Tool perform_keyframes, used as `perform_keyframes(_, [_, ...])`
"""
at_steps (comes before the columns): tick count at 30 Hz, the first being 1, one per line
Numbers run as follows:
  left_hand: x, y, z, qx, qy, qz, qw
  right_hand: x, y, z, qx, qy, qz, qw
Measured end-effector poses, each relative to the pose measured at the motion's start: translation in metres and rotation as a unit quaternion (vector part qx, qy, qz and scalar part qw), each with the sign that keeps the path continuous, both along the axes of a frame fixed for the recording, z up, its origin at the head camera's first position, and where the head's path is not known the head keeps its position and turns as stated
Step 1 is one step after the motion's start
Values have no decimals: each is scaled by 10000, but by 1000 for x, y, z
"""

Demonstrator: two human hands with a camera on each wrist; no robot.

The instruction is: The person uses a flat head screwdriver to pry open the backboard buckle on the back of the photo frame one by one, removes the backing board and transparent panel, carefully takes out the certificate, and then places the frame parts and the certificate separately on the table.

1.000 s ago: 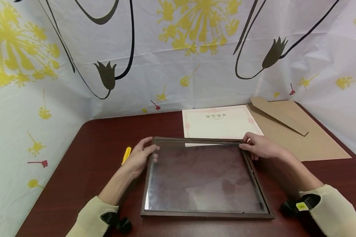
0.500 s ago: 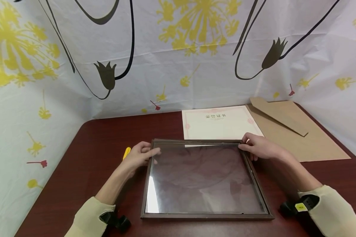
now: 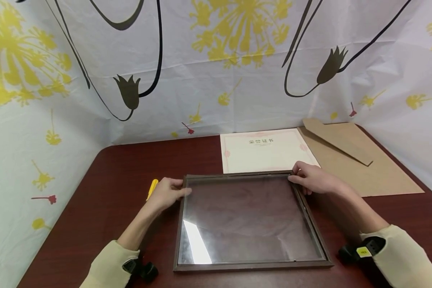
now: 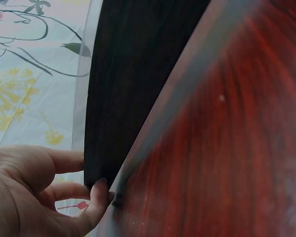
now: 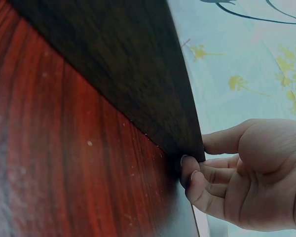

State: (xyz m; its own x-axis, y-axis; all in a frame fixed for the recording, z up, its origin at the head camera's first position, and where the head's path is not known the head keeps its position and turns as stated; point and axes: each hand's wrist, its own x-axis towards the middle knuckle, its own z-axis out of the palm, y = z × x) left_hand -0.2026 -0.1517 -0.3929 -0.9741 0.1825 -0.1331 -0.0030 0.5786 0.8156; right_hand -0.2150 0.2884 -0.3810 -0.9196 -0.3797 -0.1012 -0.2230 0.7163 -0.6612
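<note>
In the head view a dark brown picture frame (image 3: pixel 252 265) with a clear pane (image 3: pixel 245 220) lies across the near middle of the table. My left hand (image 3: pixel 167 195) grips its far left corner, thumb over the pane's edge. At the far right corner my right hand (image 3: pixel 314 179) holds the frame. In the left wrist view the left hand's fingertips (image 4: pixel 101 190) curl at the lower edge of the dark side piece (image 4: pixel 123 89). The right wrist view has the right hand's curled fingertips (image 5: pixel 190 173) under the frame's corner, with the thumb on the other side.
A cream certificate (image 3: pixel 264 154) lies just beyond the frame. A brown paper envelope (image 3: pixel 381 172), its flap raised, is at the far right. Left of the left hand is a yellow-handled tool (image 3: pixel 153 188), partly hidden. A patterned cloth (image 3: pixel 234 100) hangs behind the table.
The frame's left side has shifted toward me with my left hand, and its far edge has moved off the certificate. A bright reflection has appeared on the pane. The right hand stays nearly still.
</note>
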Motion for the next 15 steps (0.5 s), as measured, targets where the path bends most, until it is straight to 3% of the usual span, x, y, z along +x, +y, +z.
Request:
perform_keyframes(8, [0, 0, -1, -573, 200, -176, 9980, 1, 1, 0, -10, 11, 19, 10000])
perform_keyframes(15, [-1, -1, -2, -314, 178, -276, 9990, 1, 2, 0, 9, 65, 67, 10000])
